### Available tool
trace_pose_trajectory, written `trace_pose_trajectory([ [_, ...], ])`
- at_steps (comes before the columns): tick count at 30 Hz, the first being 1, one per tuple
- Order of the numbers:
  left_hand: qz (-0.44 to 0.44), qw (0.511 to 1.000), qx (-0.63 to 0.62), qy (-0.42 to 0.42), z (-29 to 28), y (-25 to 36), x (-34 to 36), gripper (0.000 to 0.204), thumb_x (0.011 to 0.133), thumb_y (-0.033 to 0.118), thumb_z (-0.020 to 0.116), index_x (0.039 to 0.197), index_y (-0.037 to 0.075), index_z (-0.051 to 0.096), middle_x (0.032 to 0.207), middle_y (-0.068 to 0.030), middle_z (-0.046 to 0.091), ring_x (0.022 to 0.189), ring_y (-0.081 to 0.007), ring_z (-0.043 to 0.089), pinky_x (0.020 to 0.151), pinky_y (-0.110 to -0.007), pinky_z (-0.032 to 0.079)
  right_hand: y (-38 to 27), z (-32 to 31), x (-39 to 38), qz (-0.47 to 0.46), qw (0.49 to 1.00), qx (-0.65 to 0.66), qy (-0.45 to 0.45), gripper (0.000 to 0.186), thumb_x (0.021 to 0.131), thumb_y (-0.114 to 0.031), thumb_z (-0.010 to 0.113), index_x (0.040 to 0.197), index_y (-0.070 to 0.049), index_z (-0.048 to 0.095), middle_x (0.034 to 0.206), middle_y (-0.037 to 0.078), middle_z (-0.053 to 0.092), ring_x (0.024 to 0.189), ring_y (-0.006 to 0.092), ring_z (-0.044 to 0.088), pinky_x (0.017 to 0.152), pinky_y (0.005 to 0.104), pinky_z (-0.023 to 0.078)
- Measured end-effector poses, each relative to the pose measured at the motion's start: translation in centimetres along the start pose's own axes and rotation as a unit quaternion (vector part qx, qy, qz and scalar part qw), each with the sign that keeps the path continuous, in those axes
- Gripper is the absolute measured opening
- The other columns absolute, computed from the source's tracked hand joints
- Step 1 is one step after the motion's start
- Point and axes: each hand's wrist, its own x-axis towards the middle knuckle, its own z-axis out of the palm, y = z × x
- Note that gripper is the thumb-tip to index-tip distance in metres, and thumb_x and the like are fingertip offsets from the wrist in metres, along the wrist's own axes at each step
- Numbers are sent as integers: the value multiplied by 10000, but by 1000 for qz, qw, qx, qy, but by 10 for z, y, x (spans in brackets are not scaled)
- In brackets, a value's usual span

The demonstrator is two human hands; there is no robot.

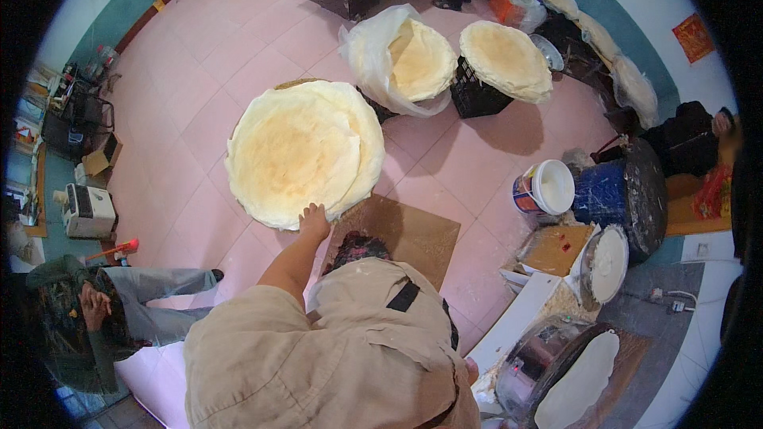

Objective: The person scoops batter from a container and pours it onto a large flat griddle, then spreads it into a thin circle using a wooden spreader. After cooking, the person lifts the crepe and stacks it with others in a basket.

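Fingers of the left hand (315,221) pinch the near rim of the top pancake (296,152), which lies on a tall stack on the pink floor (199,103). It looks like a laying or straightening step; next likely calls for squaring rims. Right hand is hidden, grip unknown. Cardboard (405,232) lies beside; open floor lies left, further stacks (505,59) behind.
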Motion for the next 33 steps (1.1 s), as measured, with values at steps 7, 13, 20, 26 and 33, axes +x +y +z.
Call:
trace_pose_trajectory([
  [7, 1, 1000, 7, 4, 8, -8, 8, 546, 801, 187, 592, 1305, 63, 425, 1289, -151, 415, 1225, -333, 399, 1031, -511, 324, -9, 24, -7, 27, 999, -5, 19, 221, 836, -200, 626, 998, -50, 610, 773, 64, 605, 578, 196, 567, 469, 328, 446],
  [13, -11, 1000, 21, -14, 7, -6, 14, 513, 802, 194, 589, 1275, 49, 454, 1284, -150, 418, 1219, -336, 406, 1022, -513, 335, -19, 41, -12, 40, 999, -13, 31, 215, 837, -202, 621, 1000, -61, 613, 775, 64, 607, 585, 199, 570, 471, 328, 444],
  [20, -7, 999, 45, 1, 2, 0, 11, 424, 805, 191, 578, 1196, 44, 507, 1245, -144, 439, 1193, -324, 425, 1002, -500, 350, -26, 55, -17, 52, 998, -23, 41, 209, 839, -204, 615, 1002, -74, 616, 778, 64, 609, 594, 201, 574, 473, 328, 441],
  [26, 12, 998, 26, 62, 12, -1, 18, 444, 788, 156, 566, 1213, 59, 480, 1220, -149, 449, 1168, -335, 436, 982, -507, 359, -29, 60, -26, 63, 996, -32, 52, 204, 840, -206, 610, 1004, -85, 618, 781, 65, 611, 601, 204, 578, 475, 328, 439],
  [33, 7, 999, 29, 17, 5, 4, 20, 483, 795, 145, 550, 1263, 79, 450, 1264, -143, 441, 1196, -332, 429, 1009, -522, 335, -32, 71, -31, 74, 994, -36, 69, 206, 840, -201, 604, 1012, -90, 618, 787, 67, 614, 606, 207, 583, 477, 325, 441],
])
